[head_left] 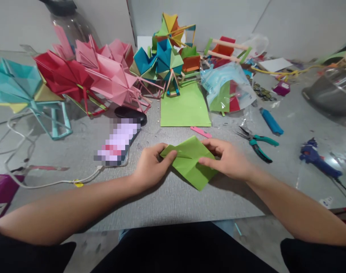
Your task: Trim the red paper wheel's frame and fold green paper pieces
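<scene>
A creased sheet of green paper [194, 167] is held up just above the grey table, one corner pointing toward me. My left hand [154, 163] pinches its left corner, thumb on top and fingers behind. On the other side, my right hand [222, 157] grips the right edge the same way, thumb pressed on the face. Fold lines meet near the sheet's middle. Beyond it lies a stack of flat green paper [184, 108], with a small pink cutter [200, 132] at its near edge.
Folded paper wheels on stick frames, teal [19, 83], red [65, 77] and pink [113, 76], line the back left. A phone [117, 142] on a cable lies left. Pliers [258, 144], a blue glue gun [319, 157] and a plastic bag [227, 87] are on the right.
</scene>
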The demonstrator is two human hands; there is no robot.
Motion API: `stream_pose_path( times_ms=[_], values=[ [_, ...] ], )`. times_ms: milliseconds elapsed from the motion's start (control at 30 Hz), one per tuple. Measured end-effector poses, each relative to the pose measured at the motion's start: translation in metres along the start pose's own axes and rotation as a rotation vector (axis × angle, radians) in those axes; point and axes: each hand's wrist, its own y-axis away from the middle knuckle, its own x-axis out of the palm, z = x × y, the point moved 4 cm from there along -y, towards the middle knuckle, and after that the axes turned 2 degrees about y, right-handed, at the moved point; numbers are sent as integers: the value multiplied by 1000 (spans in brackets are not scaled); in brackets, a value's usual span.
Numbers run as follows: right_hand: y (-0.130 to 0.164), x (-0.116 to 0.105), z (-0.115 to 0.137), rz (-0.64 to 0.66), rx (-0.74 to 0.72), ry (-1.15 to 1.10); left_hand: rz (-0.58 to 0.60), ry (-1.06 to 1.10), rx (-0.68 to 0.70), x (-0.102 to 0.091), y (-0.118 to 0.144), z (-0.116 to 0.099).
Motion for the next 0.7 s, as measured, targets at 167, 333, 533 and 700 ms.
stream_pose_path(
  times_ms=[167, 333, 533, 700],
  values=[
    [-7, -1, -24, 91, 169, -83, -13, 36, -80, -1, -11, 12],
    [-4, -7, -20, -122, -55, 228, 29, 8, -54, 1, -10, 18],
    [6, -2, 5, -180, -468, 414, 9, -154, 165, 2, 2, 8],
    [12, -1, 15, -226, -666, 478, -13, -207, 270, 2, 7, 2]
  ],
)
